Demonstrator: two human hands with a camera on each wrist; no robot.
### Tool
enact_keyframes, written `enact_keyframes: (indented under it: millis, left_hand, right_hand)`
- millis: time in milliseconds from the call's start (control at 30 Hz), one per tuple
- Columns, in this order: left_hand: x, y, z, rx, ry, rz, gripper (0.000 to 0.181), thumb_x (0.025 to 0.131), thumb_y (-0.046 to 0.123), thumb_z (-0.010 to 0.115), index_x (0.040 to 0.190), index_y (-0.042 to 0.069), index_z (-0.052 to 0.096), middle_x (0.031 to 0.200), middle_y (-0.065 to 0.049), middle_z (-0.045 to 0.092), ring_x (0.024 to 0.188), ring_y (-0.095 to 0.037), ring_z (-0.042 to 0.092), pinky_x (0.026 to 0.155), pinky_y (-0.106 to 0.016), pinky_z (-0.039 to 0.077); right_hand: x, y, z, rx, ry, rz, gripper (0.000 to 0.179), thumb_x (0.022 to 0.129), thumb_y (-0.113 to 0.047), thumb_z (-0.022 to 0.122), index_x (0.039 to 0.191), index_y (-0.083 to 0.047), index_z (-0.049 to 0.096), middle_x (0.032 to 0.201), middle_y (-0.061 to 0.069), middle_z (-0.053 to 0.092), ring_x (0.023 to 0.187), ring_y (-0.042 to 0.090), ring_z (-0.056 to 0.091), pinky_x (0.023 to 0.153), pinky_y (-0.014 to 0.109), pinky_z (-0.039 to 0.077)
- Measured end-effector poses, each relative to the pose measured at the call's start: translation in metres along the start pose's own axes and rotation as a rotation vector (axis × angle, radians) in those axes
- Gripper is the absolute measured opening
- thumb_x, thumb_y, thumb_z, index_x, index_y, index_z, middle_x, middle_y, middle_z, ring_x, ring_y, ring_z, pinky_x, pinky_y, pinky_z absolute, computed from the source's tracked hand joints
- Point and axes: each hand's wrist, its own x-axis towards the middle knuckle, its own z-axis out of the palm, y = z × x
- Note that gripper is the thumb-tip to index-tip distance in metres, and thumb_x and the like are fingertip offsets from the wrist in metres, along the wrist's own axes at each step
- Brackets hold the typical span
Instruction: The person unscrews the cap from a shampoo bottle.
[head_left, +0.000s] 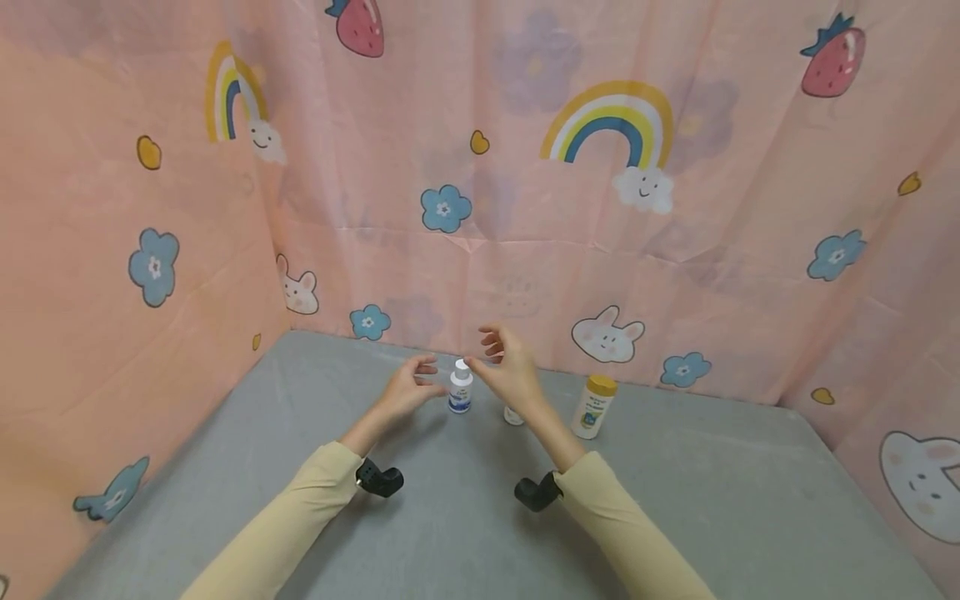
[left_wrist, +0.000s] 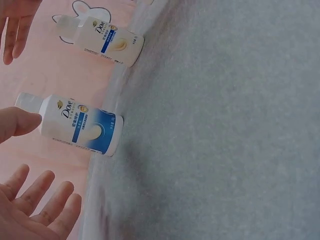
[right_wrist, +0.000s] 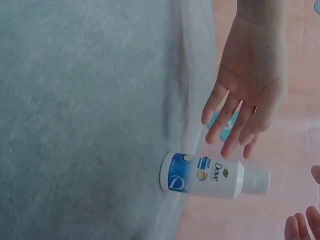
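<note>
A white Dove bottle with a blue lower label [head_left: 461, 395] stands upright on the grey table between the two hands. On its left, my left hand [head_left: 405, 388] has its fingers spread and relaxed; in the left wrist view the thumb [left_wrist: 20, 123] overlaps the bottle's shoulder. My right hand [head_left: 514, 372] is raised to the right of the cap, fingers loosely bent and apart, with the thumb tip close by the cap in the head view. Neither hand grips anything. A second white Dove bottle [left_wrist: 112, 42] stands farther right, mostly hidden behind the right hand in the head view.
A white bottle with a yellow cap [head_left: 596, 407] stands upright to the right of my right forearm. The grey table [head_left: 720, 492] ends at a pink printed curtain [head_left: 510, 250] along the back and sides. Each wrist wears a black camera mount [head_left: 381, 479].
</note>
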Motion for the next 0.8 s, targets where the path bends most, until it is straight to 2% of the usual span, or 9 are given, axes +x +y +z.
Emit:
enact_keyframes:
  millis: [167, 367, 633, 800]
  left_hand:
    - [0.003, 0.0, 0.003, -0.017, -0.001, 0.002, 0.062, 0.083, 0.013, 0.073, 0.138, 0.001, 0.046, 0.131, -0.023, 0.056, 0.116, -0.04, 0.057, 0.095, -0.048, 0.05]
    - [0.007, -0.007, 0.01, -0.032, -0.025, 0.032, 0.06, 0.082, 0.011, 0.073, 0.134, -0.002, 0.048, 0.129, -0.025, 0.057, 0.116, -0.041, 0.057, 0.098, -0.048, 0.048]
    - [0.009, -0.008, 0.019, -0.069, -0.038, 0.027, 0.06, 0.08, 0.013, 0.075, 0.133, 0.0, 0.05, 0.127, -0.023, 0.059, 0.115, -0.04, 0.059, 0.095, -0.048, 0.05]
    - [0.01, -0.008, 0.024, -0.06, -0.044, 0.033, 0.06, 0.08, 0.014, 0.077, 0.133, 0.0, 0.051, 0.124, -0.022, 0.061, 0.112, -0.037, 0.061, 0.092, -0.046, 0.052]
  right_hand:
    - [0.001, -0.001, 0.006, 0.054, -0.032, 0.059, 0.049, 0.078, -0.01, 0.079, 0.122, -0.003, 0.057, 0.102, 0.018, 0.064, 0.093, 0.034, 0.063, 0.083, 0.047, 0.055]
    - [-0.001, 0.003, 0.014, 0.104, -0.03, 0.081, 0.057, 0.076, -0.005, 0.079, 0.125, 0.002, 0.051, 0.103, 0.023, 0.062, 0.095, 0.04, 0.063, 0.084, 0.049, 0.054]
    - [-0.002, 0.007, 0.023, 0.054, -0.084, 0.121, 0.056, 0.077, -0.006, 0.079, 0.125, 0.001, 0.052, 0.107, 0.021, 0.062, 0.095, 0.034, 0.063, 0.084, 0.042, 0.055]
    - [-0.003, 0.008, 0.027, 0.029, -0.102, 0.128, 0.055, 0.077, -0.007, 0.078, 0.125, 0.001, 0.052, 0.109, 0.023, 0.062, 0.094, 0.033, 0.063, 0.084, 0.043, 0.054]
